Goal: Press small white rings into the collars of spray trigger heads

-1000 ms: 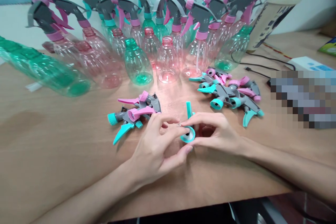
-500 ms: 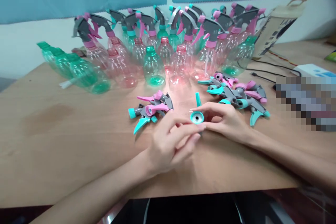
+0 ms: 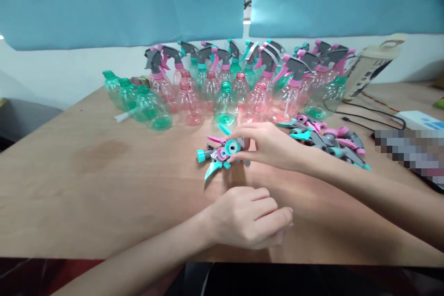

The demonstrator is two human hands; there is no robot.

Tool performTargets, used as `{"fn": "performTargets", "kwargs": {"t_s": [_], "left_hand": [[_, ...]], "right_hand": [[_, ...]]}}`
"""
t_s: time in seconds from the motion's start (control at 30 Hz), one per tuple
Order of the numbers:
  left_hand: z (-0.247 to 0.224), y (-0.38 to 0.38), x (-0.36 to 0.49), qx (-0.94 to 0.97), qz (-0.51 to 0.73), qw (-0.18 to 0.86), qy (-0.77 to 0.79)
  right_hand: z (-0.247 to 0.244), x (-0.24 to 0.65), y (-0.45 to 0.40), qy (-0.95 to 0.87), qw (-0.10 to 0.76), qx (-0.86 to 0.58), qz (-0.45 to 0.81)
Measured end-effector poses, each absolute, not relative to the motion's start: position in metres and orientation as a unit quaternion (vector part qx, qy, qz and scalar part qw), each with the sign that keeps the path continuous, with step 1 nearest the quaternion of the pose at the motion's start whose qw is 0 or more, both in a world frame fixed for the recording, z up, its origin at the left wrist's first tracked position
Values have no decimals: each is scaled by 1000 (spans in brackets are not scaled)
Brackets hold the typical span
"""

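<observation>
My right hand (image 3: 263, 145) pinches a teal-and-grey spray head (image 3: 232, 148), its round teal collar facing me. It is held over a small pile of pink, teal and grey spray heads (image 3: 213, 169), partly covering them. Nearer the front edge, my left hand (image 3: 253, 217) is closed above the table, fingers curled; whatever they may hold is hidden. To the right lies a larger pile of spray heads (image 3: 308, 138). Behind stands an uncapped green bottle (image 3: 225, 104) among pink bottles.
Several bottles fitted with spray heads (image 3: 293, 85) stand at the back of the wooden table (image 3: 69, 185). Green bottles (image 3: 152, 108) lean at the left beside a white tube (image 3: 125, 114). Cables, a beige container (image 3: 373, 67) and a white box (image 3: 421, 121) are at the right.
My right hand has moved left with the spray head, over the small pile. My left hand has drawn back toward the front edge and curled closed. The view has shifted.
</observation>
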State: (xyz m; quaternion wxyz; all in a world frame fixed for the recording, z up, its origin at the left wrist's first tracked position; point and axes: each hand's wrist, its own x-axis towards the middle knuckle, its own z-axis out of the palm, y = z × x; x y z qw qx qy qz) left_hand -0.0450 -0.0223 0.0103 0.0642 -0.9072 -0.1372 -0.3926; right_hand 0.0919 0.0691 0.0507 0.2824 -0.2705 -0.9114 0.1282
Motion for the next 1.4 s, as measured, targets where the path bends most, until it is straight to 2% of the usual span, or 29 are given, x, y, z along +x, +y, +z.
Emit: {"fn": "performTargets", "kwargs": {"t_s": [0.1, 0.23, 0.43, 0.63, 0.8, 1.03, 1.13, 1.23, 1.4], "left_hand": [[12, -25, -68, -909, -362, 56, -201], [15, -23, -98, -878, -364, 26, -311], [19, -2, -117, -837, -280, 44, -468], [9, 22, -111, -860, -180, 21, -477], [5, 36, -123, -883, -214, 46, -416], [12, 34, -136, -899, -256, 56, -351], [13, 30, -133, -896, -263, 39, -355], [13, 30, -131, -896, -214, 18, -388], [8, 36, -134, -899, -153, 54, -406]], "right_hand": [[41, 81, 69, -929, 254, -255, 91], [27, 86, 67, -914, 283, -287, 49], [2, 93, 57, -907, 244, -334, 80], [-14, 100, 43, -911, 237, -322, 103], [-12, 109, 38, -916, 271, -265, 134], [-12, 107, 55, -874, 299, -353, 150], [-11, 106, 62, -887, 301, -305, 173], [-10, 106, 68, -896, 328, -249, 163], [-10, 101, 75, -894, 365, -214, 149]]}}
